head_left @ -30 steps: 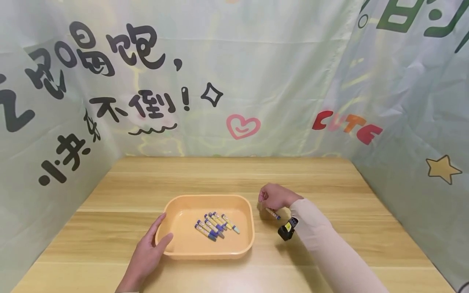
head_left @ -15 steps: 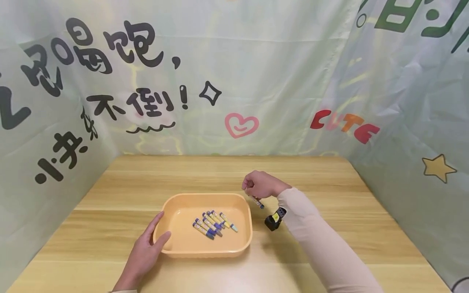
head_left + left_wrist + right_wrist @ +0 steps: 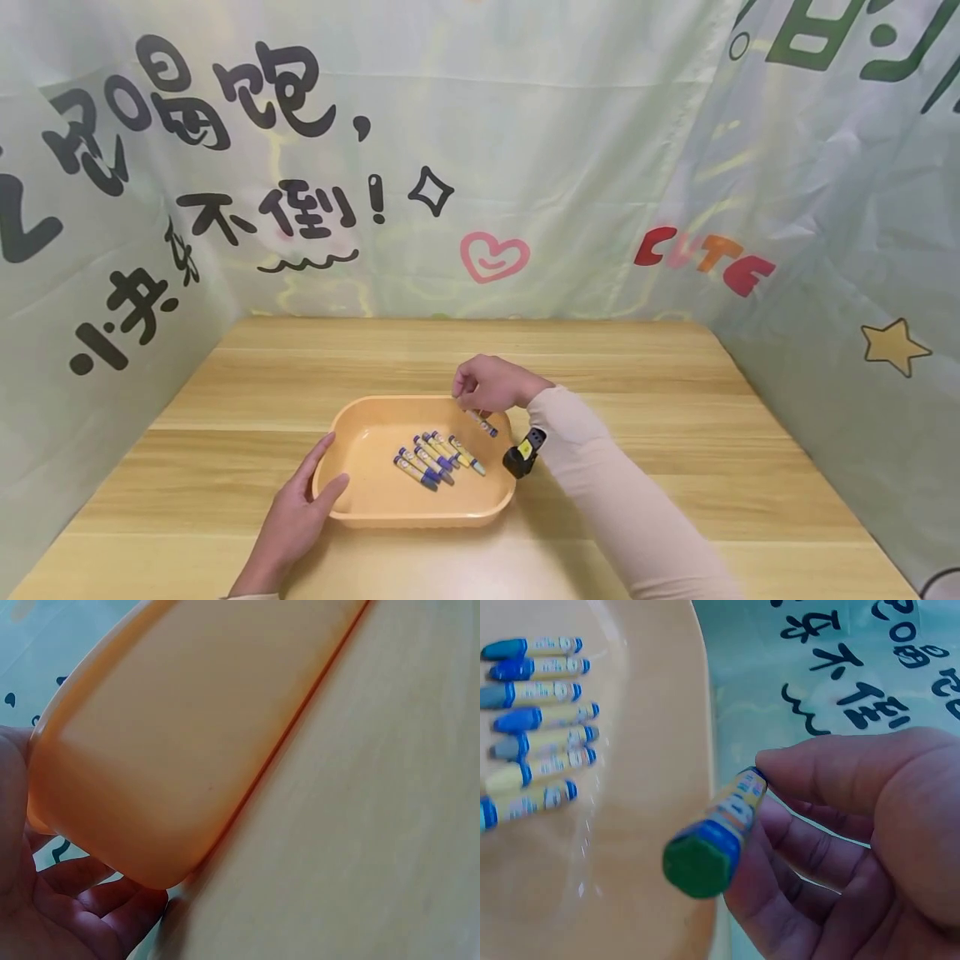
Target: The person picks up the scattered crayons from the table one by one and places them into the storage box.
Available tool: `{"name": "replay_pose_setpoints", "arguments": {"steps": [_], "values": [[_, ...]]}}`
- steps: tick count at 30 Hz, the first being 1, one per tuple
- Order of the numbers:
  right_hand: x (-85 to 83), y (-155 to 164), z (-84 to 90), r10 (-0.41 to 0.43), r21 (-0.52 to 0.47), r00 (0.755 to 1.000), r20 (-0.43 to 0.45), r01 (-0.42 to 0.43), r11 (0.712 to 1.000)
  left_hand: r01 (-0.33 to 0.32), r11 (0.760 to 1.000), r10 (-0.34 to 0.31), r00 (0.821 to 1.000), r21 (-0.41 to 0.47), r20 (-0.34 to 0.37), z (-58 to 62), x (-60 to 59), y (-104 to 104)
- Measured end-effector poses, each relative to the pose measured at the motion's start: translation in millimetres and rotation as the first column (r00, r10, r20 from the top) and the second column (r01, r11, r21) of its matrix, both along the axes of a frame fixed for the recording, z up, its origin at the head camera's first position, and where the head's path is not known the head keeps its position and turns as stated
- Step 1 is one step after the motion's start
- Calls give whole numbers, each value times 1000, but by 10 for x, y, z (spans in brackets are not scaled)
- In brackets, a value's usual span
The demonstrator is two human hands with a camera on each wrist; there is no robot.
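Observation:
My right hand (image 3: 495, 383) pinches a crayon (image 3: 718, 829) near one end, between thumb and fingers, over the tray's back right rim. In the right wrist view its green tip points toward the camera, and a yellow-and-blue wrapper covers its body. The shallow orange plastic tray (image 3: 416, 520) rests on the table. My left hand (image 3: 296, 508) grips its left end, thumb over the rim and the other fingers along the outer wall. Inside the tray several crayons (image 3: 415, 474) lie side by side in a slanted row, with blue, grey and pale tips.
The light wood table (image 3: 637, 358) is closed in by printed cloth (image 3: 585, 167) at the back and both sides. A black wrist camera (image 3: 522, 454) sits at my right wrist, overlapping the tray's right rim in the head view.
My right hand has carried the green crayon leftward, from the table right of the tray to above its back right rim. My left hand keeps its grip on the tray.

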State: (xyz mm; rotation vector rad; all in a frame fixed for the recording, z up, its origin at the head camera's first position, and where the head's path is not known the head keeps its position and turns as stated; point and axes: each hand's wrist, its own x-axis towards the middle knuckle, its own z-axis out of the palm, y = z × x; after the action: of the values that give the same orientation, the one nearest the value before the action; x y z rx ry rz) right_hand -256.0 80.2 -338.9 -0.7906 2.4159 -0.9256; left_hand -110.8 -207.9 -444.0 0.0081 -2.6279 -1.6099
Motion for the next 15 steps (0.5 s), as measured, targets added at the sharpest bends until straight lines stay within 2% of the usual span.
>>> {"name": "replay_pose_setpoints", "arguments": {"steps": [15], "values": [[66,-469,-206,98,49,989,111,-104,993,2,1000,-2,1000,-8,2,5,13,12]]}}
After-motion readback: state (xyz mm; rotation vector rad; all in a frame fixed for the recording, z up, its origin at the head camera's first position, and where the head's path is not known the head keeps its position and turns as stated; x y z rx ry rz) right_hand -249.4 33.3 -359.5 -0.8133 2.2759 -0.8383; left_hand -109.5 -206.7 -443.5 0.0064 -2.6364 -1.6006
